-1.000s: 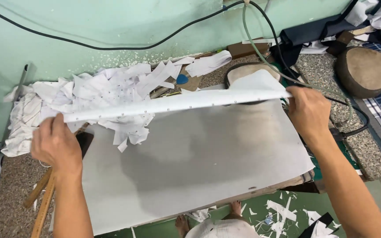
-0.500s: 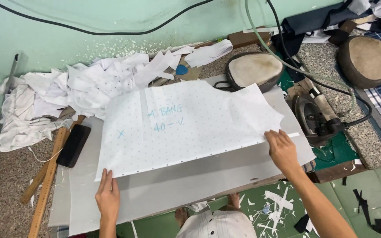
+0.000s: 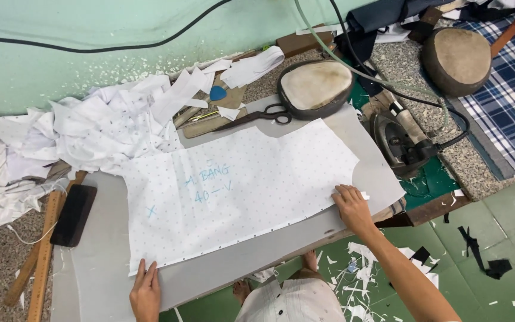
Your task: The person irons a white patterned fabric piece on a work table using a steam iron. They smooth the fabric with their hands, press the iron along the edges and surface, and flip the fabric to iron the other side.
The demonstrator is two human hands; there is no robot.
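The left hand (image 3: 145,293) lies flat and open on the near-left corner of the dotted white pattern paper (image 3: 239,185), while the right hand (image 3: 351,207), fingers spread, presses its near-right edge. The paper lies spread on a grey padded board (image 3: 96,262). Beyond the paper lie black scissors (image 3: 257,116) and an iron (image 3: 400,140); left of it, a dark phone (image 3: 74,214).

The pattern sheet (image 3: 239,191) lies flat on the board (image 3: 90,280). The left hand (image 3: 145,293) rests on the sheet's near left corner, the right hand (image 3: 351,207) on its near right corner. Behind the sheet lie the scissors (image 3: 257,116), with the pad (image 3: 316,86) just beyond them. Right of the sheet sits the iron (image 3: 402,143). Behind the sheet's left end is the scrap heap (image 3: 90,128). Left of the sheet lie the phone (image 3: 74,214) and, farther left, the ruler (image 3: 42,262).
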